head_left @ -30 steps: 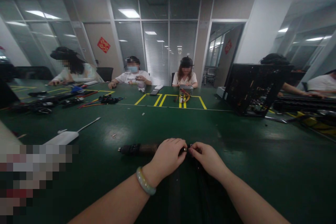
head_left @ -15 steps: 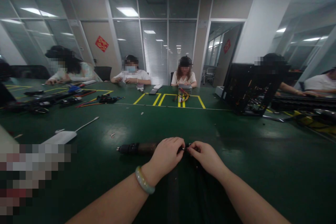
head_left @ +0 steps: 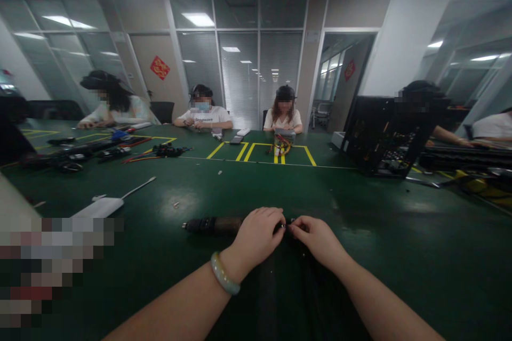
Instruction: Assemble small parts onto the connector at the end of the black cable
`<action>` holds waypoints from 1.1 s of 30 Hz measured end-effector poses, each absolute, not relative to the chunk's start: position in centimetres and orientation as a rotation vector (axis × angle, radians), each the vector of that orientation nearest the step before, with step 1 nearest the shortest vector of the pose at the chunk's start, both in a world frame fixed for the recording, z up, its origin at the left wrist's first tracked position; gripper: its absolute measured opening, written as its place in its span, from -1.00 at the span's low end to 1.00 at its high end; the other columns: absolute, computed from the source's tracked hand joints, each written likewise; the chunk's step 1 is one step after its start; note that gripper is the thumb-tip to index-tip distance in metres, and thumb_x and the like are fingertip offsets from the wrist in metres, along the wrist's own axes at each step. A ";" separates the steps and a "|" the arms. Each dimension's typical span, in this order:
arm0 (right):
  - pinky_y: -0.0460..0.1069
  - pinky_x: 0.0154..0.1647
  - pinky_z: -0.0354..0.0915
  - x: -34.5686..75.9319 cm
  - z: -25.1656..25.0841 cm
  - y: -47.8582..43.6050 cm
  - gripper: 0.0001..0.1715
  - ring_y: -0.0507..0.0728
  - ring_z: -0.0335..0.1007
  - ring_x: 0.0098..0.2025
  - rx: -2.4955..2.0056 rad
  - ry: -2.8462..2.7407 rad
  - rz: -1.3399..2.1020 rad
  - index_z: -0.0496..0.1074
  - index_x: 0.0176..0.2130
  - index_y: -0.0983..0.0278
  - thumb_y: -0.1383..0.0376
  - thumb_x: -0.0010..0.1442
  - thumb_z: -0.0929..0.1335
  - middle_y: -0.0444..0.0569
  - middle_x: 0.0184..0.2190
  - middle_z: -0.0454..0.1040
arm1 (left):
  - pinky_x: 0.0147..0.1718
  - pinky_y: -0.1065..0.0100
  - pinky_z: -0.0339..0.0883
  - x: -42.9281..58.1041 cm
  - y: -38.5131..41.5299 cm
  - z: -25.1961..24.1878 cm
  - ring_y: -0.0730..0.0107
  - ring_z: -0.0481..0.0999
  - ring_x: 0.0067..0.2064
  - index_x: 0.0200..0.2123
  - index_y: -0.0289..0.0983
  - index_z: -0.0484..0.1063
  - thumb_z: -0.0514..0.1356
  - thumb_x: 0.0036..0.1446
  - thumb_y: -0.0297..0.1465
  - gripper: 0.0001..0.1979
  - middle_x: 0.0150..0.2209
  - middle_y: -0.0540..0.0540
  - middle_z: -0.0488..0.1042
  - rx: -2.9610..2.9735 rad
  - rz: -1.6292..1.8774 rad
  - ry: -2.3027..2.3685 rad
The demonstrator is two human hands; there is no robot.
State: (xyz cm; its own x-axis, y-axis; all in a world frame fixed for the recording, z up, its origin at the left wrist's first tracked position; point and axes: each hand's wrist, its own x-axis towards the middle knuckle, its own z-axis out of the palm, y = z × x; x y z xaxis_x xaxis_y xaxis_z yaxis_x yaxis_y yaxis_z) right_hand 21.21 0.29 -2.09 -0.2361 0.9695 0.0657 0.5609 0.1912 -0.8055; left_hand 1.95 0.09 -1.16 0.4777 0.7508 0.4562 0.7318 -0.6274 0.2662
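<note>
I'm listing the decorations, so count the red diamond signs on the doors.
2. One red sign is on the left door; the other red sign is on the right door. Others may be hidden.

Green table (head_left: 256, 186), yellow-lined. Dark cylindrical tool (head_left: 220, 226) lying leftward from left hand (head_left: 260, 232); white cabled box (head_left: 103, 208) farther left; black case (head_left: 370, 136) beyond right hand (head_left: 322, 242).

Near, one left hand (head_left: 258, 232), one right hand (head_left: 318, 240), one bangle (head_left: 225, 275) and one dark tool (head_left: 224, 226) are shown; far, five people (head_left: 216, 117) and two red diamond-shaped signs (head_left: 160, 67) are counted. One white device (head_left: 106, 208) is seen at left, one black case (head_left: 366, 136) at right.
</note>
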 end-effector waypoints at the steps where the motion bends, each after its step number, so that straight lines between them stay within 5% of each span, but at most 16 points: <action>1: -0.09 -0.44 0.19 21.3 -2.2 0.3 -0.73 0.08 0.41 -0.43 -1.431 -1.884 0.895 0.48 -0.39 0.26 0.15 0.20 0.30 -0.12 -0.46 0.51 | 0.02 0.16 0.26 2.0 0.1 -1.1 0.25 0.41 0.01 -0.23 -0.21 0.39 0.17 0.16 -0.43 -0.91 -0.03 -0.05 0.45 2.674 0.854 1.338; 17: -0.08 -0.40 0.22 21.6 -2.7 0.7 -0.77 0.10 0.43 -0.38 -1.437 -1.971 0.870 0.47 -0.29 0.23 0.15 0.21 0.29 -0.10 -0.41 0.53 | -0.07 0.25 0.29 1.8 0.1 -1.0 0.31 0.47 -0.13 -0.23 -0.19 0.43 0.20 0.17 -0.38 -0.92 -0.20 -0.01 0.51 2.711 0.785 1.280; 33: -0.07 -0.37 0.26 21.7 -2.2 0.6 -0.78 0.11 0.46 -0.34 -1.456 -2.042 0.908 0.45 -0.24 0.20 0.14 0.19 0.31 -0.12 -0.36 0.54 | -0.09 0.23 0.31 1.6 0.2 -1.1 0.29 0.46 -0.11 -0.18 -0.22 0.40 0.16 0.20 -0.40 -0.89 -0.16 -0.04 0.48 2.714 0.763 1.313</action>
State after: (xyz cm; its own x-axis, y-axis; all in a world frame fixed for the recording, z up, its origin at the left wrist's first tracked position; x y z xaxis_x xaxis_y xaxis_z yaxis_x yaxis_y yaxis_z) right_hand 21.74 0.65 -2.20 -0.3262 0.9453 -0.0014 0.6342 0.2178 -0.7418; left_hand 1.60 0.17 -1.13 0.5234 0.7442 0.4150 0.7289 -0.6433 0.2344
